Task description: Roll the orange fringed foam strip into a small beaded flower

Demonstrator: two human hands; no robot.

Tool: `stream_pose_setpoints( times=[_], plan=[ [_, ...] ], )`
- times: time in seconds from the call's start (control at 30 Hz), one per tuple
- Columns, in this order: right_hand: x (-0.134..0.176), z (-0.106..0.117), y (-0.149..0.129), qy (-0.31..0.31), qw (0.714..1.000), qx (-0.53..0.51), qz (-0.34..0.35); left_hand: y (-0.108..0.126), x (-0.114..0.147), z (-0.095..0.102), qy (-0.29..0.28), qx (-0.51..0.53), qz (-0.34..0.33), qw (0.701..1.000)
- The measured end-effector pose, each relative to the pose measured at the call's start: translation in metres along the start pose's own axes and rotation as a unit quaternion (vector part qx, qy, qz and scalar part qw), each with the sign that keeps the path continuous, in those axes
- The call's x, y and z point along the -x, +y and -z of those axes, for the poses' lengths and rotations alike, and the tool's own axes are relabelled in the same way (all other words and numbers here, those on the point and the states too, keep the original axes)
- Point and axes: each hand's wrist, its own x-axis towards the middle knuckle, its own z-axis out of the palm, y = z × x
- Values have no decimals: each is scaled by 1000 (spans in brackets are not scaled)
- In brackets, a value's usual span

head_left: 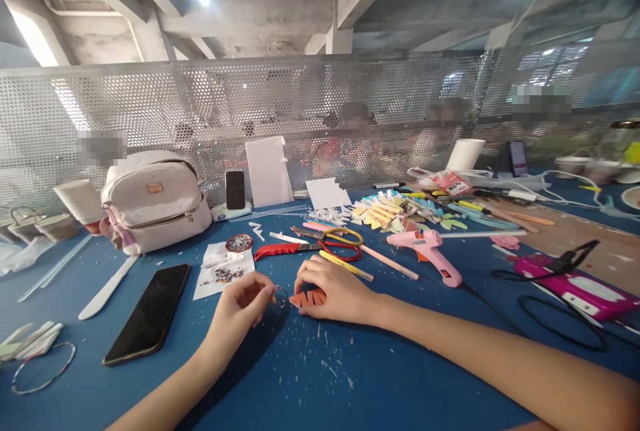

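Observation:
My left hand (243, 303) pinches a thin multicoloured cord (283, 294) between thumb and fingertips; its loose end curves toward my right hand. My right hand (340, 290) has its fingers closed on an orange-brown leaf-shaped piece (309, 298) with notches cut along one edge, held low over the blue table. The tips of the cord and the leaf piece are close together; I cannot tell whether they touch. Just behind my hands lie red-handled scissors (285, 250), yellow-handled scissors (345, 236) and a yellow pen (345, 264). Left of them, a white paper (204, 278) bears tiny dark bits.
A pink glue gun (430, 251) lies to the right, its cable trailing forward. Farther right sits a magenta power strip (583, 288). At left are a black phone (149, 314), a thin ring (44, 369) and a pale backpack (155, 201). Cut paper pieces (385, 211) are heaped behind.

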Motion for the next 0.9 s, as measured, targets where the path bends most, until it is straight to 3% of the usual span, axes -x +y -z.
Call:
stream_pose_setpoints(
  times=[0.47, 0.77, 0.9],
  plan=[
    [1, 5, -6, 106, 986, -127, 13, -3, -2, 2, -21, -24, 1, 999],
    [3, -2, -18, 82, 975, -208, -9, 3, 3, -4, -39, -43, -16, 998],
    [1, -6, -24, 65, 960, -263, -75, 5, 3, -6, -51, -46, -18, 997]
  ],
)
